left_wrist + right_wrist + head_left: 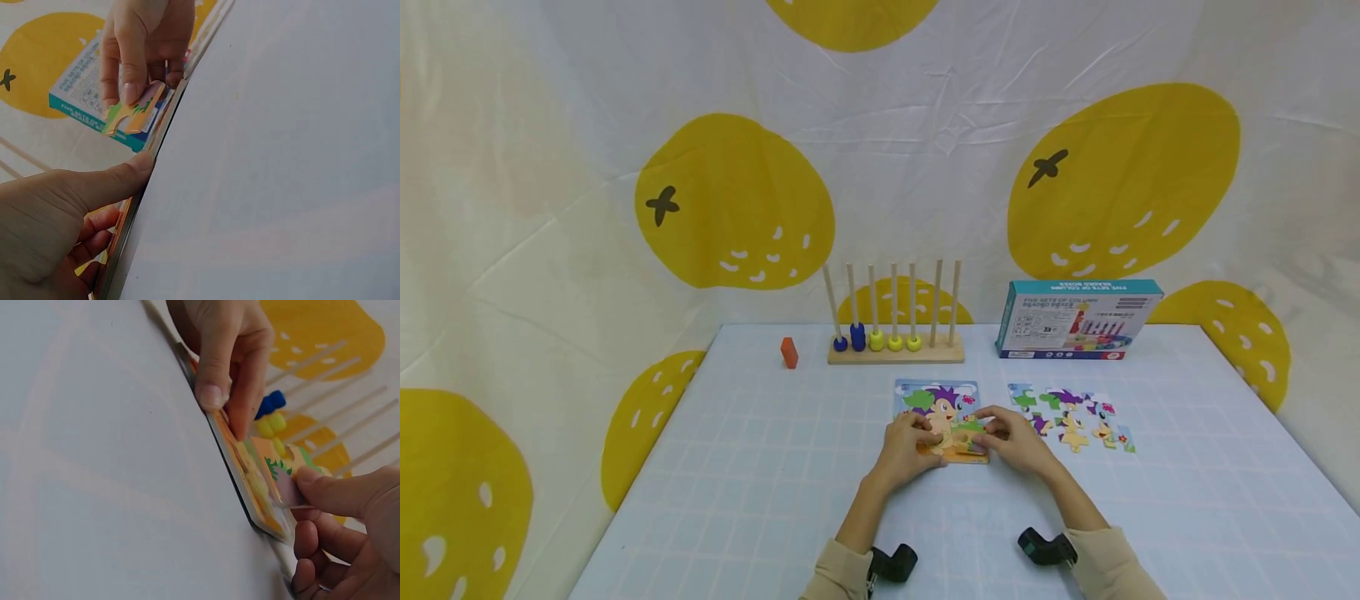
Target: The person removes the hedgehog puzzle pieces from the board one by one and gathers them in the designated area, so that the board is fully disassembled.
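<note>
A puzzle board (pixel 917 387) with a purple-haired cartoon hedgehog lies mid-table. My left hand (pixel 904 450) holds its near left corner, the thumb along the near edge and the other fingers curled at the left side. Between thumb and fingers, my right hand (pixel 1017 440) pinches a puzzle piece (pixel 284 478) over the board's right part. Orange, green and purple show on that piece, which is tilted and raised a little above the board in the right wrist view. Loose puzzle pieces (pixel 1073 435) lie in a group to the right of the board.
Behind the board stands a wooden peg rack (pixel 895 356) with blue and yellow beads on several upright rods. An orange block (pixel 788 352) is left of it. A teal and white box (pixel 1075 321) stands at the back right, before the patterned cloth.
</note>
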{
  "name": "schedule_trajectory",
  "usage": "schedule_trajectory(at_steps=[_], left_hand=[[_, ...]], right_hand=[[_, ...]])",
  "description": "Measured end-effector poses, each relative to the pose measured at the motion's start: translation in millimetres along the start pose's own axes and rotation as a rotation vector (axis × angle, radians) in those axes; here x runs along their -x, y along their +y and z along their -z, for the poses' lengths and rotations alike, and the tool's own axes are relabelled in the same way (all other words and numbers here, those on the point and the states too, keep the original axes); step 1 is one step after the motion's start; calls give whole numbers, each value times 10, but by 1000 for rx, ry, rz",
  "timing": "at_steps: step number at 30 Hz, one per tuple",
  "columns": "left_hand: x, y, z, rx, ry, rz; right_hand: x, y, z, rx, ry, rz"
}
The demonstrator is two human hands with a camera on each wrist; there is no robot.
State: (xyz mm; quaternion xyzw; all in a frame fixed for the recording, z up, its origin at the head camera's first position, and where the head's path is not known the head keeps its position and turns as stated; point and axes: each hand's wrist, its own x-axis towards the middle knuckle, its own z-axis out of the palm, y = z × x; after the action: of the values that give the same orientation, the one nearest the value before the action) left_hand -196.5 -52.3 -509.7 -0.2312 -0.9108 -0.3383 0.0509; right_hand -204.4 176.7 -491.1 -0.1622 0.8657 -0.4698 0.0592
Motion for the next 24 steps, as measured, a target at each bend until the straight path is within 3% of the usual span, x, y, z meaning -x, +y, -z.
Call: schedule_trajectory(at_steps=[4,13,24], left_hand=[[4,-4,-9,4,8,0],[3,-10,-19,5,19,-2],[7,2,-15,2,5,23]], right_hand=[[49,13,61,9,10,-21],[244,75,290,-4,43,40],[546,231,639,52,118,-37]])
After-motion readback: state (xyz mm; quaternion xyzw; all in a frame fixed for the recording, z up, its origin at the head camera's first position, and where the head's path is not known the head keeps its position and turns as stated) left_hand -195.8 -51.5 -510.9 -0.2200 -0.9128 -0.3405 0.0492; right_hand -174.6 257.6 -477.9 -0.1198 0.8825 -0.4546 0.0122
